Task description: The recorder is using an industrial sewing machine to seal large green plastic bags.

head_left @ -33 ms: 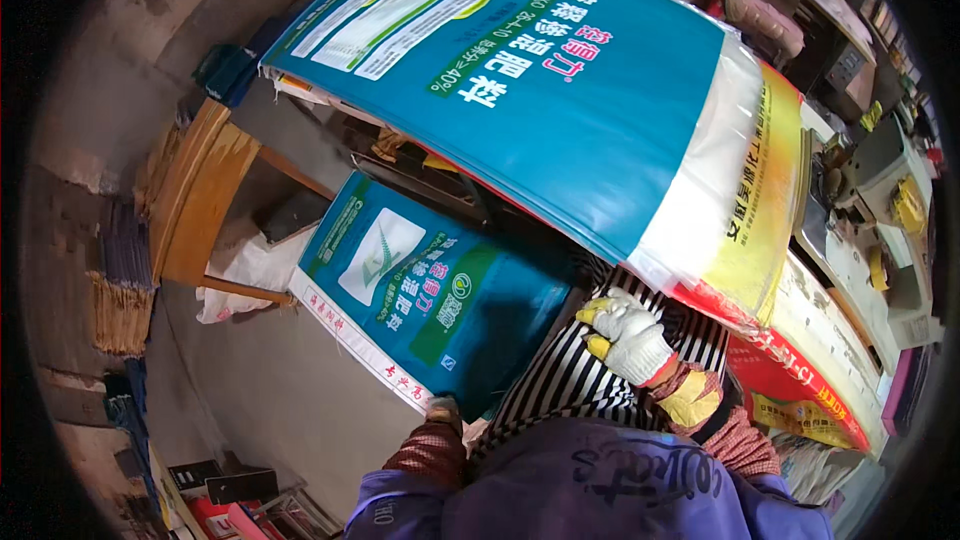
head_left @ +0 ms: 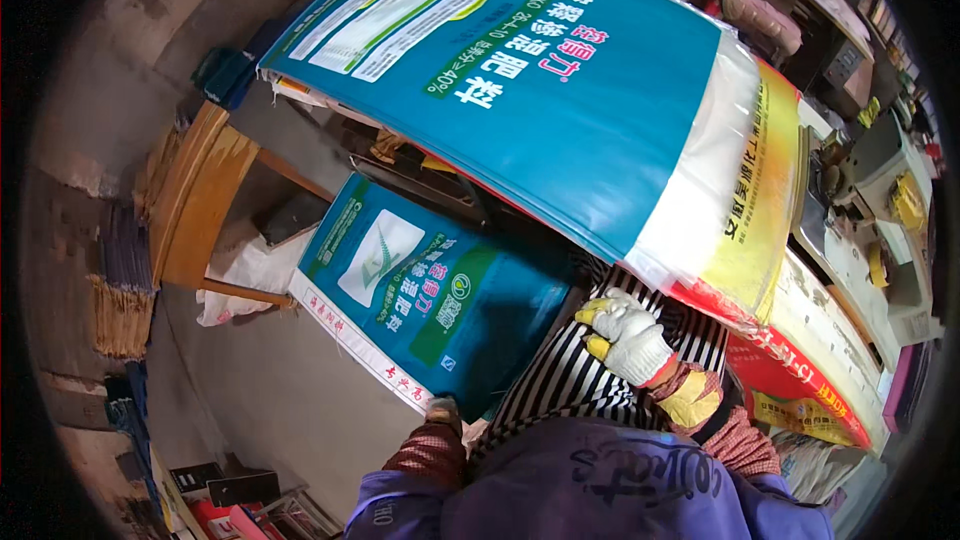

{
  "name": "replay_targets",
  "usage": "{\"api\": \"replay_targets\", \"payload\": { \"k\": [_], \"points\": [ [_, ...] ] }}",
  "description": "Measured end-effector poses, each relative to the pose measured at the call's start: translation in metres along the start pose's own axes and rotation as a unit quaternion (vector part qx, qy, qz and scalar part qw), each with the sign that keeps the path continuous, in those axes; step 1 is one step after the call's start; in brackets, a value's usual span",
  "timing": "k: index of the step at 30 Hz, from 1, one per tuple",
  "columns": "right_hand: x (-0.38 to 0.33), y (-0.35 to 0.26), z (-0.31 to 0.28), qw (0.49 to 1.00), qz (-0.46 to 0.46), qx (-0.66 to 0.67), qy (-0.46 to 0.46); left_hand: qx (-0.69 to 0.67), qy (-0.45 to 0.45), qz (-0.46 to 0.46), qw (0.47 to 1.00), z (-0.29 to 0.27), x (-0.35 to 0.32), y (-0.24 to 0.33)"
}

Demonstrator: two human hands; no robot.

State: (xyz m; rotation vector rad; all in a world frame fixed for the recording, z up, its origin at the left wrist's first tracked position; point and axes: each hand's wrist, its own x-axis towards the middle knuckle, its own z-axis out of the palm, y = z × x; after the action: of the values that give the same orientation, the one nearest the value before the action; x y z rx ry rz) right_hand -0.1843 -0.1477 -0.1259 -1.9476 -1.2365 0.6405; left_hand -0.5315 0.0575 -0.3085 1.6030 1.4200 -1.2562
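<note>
A blue-green printed plastic sack lies flat across my left side and over my striped lap, its white lower border facing left. My left hand is closed on the near corner of this sack, by the border; its fingers are partly hidden. On the striped cloth over my thighs rests my right hand, in a white glove with yellow fingertips. Its fingers are loosely bent, with the thumb apart, and nothing shows between them. Ahead, a stack of larger sacks has a blue-green one on top.
Red, white and yellow sacks jut out below the stack at right. A sewing machine-like table with yellow bits stands further right. At left are a wooden frame, a white bag and bundled sacks. Dark boxes sit lower left.
</note>
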Motion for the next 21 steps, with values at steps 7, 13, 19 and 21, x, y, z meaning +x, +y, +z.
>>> {"api": "replay_targets", "payload": {
  "k": [7, 13, 19, 21],
  "points": [
    [-0.021, -0.031, -0.026, 0.995, -0.017, -0.090, 0.038, -0.046, 0.133, 0.003, 0.990, 0.009, 0.051, -0.009],
    [-0.045, -0.046, -0.056, 0.983, 0.120, 0.138, 0.004, -0.224, 0.540, 0.481, 0.653, -0.087, -0.087, 0.112],
    [-0.053, -0.049, -0.101, 0.956, 0.015, 0.195, 0.219, 0.019, 0.516, 0.735, 0.440, -0.130, -0.313, 0.277],
    [-0.052, -0.050, -0.116, 0.886, 0.105, 0.364, 0.267, 0.134, 0.494, 0.737, 0.441, -0.127, -0.341, 0.320]
  ]
}}
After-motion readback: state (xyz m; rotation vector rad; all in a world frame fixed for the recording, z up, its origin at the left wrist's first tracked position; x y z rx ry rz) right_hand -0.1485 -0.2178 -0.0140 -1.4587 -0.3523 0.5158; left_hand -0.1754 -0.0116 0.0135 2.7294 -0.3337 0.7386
